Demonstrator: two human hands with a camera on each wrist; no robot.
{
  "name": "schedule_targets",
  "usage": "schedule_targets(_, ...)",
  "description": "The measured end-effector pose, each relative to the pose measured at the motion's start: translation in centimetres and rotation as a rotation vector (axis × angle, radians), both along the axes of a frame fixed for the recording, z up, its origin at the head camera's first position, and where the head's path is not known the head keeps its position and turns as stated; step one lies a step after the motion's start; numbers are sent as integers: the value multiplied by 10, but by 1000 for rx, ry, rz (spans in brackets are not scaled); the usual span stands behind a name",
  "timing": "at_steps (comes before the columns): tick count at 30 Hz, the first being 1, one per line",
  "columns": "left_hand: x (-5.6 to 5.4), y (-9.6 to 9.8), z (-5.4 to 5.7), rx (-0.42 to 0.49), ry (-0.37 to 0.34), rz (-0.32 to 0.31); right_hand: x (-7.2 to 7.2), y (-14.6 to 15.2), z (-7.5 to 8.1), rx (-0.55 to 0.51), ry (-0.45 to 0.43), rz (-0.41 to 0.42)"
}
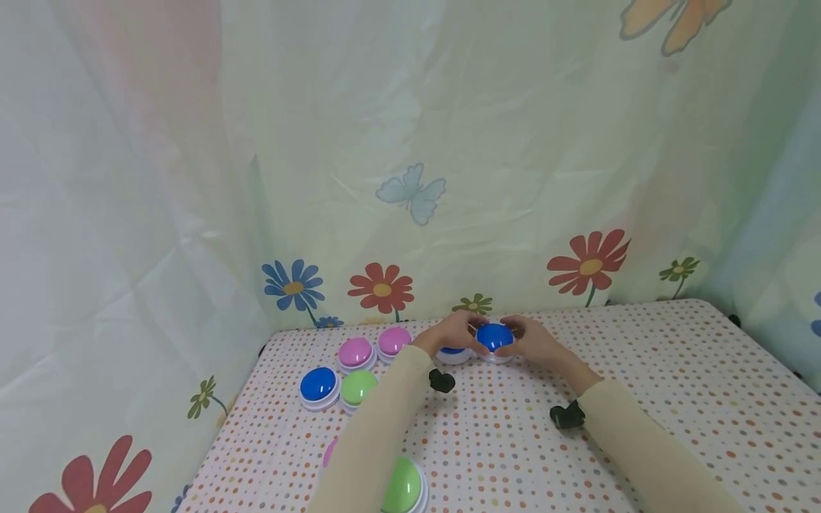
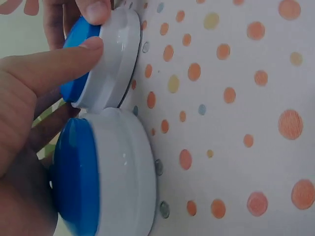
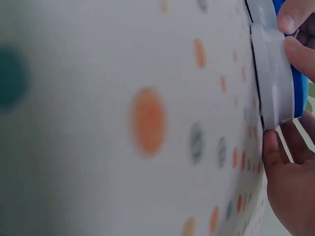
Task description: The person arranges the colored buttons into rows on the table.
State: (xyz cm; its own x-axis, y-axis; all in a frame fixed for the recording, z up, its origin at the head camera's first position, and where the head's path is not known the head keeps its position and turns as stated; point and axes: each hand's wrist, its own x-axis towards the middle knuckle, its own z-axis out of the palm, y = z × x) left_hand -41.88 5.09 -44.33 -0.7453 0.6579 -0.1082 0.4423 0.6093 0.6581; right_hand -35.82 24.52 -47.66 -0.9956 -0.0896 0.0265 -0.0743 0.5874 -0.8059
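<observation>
Toward the back of the table, both hands hold a blue push button (image 1: pixel 494 337) with a white base, one from each side. My left hand (image 1: pixel 457 332) reaches across a second blue button (image 1: pixel 455 356), partly hidden under it. Its thumb (image 2: pixel 74 64) lies against the held button's white rim in the left wrist view. From the other side, my right hand (image 1: pixel 534 343) has curled fingers around the button's edge. The held button (image 3: pixel 274 78) has its base down at the tabletop in the right wrist view. The two blue buttons stand side by side, their bases meeting.
Left of the hands stand two pink buttons (image 1: pixel 355 353), another blue button (image 1: pixel 318 385) and a green button (image 1: pixel 358 387). Nearer, the left sleeve (image 1: pixel 378 434) partly covers a larger-looking green button (image 1: pixel 404 486) and a pink one. A printed curtain (image 1: pixel 487 178) hangs behind the dotted table (image 1: pixel 500 456).
</observation>
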Motion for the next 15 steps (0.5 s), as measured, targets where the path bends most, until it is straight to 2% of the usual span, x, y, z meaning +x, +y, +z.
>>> schedule_targets(5, 1, -6, 7, -49, 104, 19, 3, 3, -1, 20, 35, -7)
schedule_targets(8, 0, -11, 13, -24, 138, 21, 7, 3, 4, 37, 49, -27)
schedule_targets(11, 3, -20, 22, 29, 128, 17, 13, 1, 11, 26, 57, -43)
schedule_targets(15, 12, -33, 35, 76, 105, -13, 24, -5, 23, 23, 96, -31)
